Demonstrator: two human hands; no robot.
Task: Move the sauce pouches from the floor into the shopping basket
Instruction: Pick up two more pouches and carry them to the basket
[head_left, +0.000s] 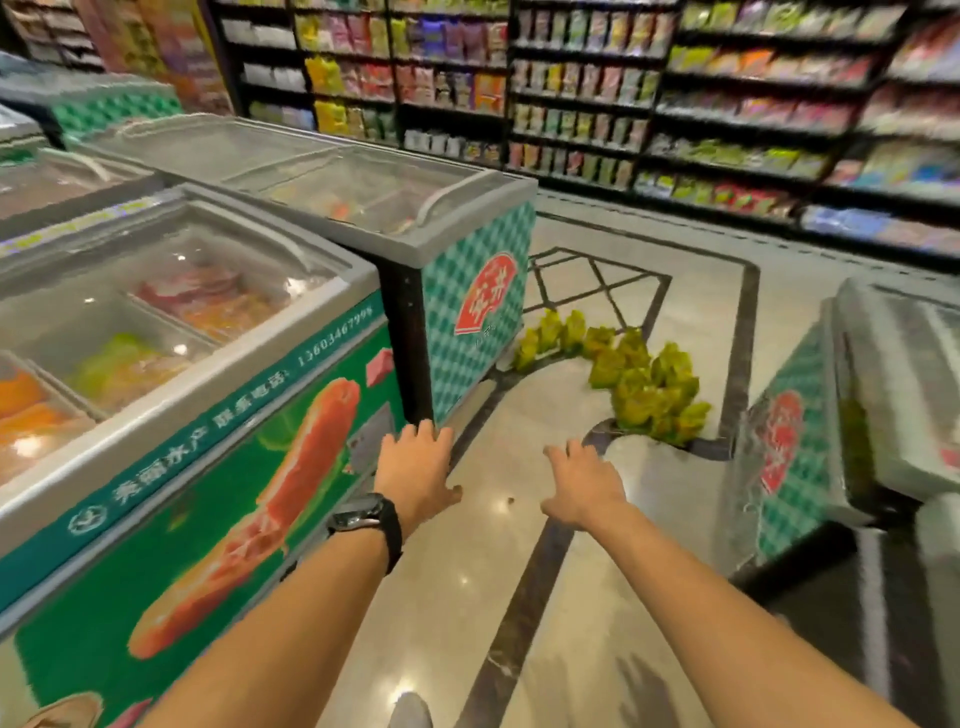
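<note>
supermarket floor (561, 395), yellow-green sauce pouches (649, 395), freezer (218, 436) number 13603467998

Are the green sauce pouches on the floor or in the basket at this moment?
On the floor: the sauce pouches lie scattered loose on its tiles beside the freezer, and nothing contains them.

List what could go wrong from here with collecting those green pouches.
1. No shopping basket shows in this view; it may need finding before any pouch can go in.
2. The sauce pouches lie in a loose scattered heap on the glossy floor; a big grab by the open left hand and right hand could spill some.
3. A few sit by the checkered freezer's base, easy to overlook.
</note>
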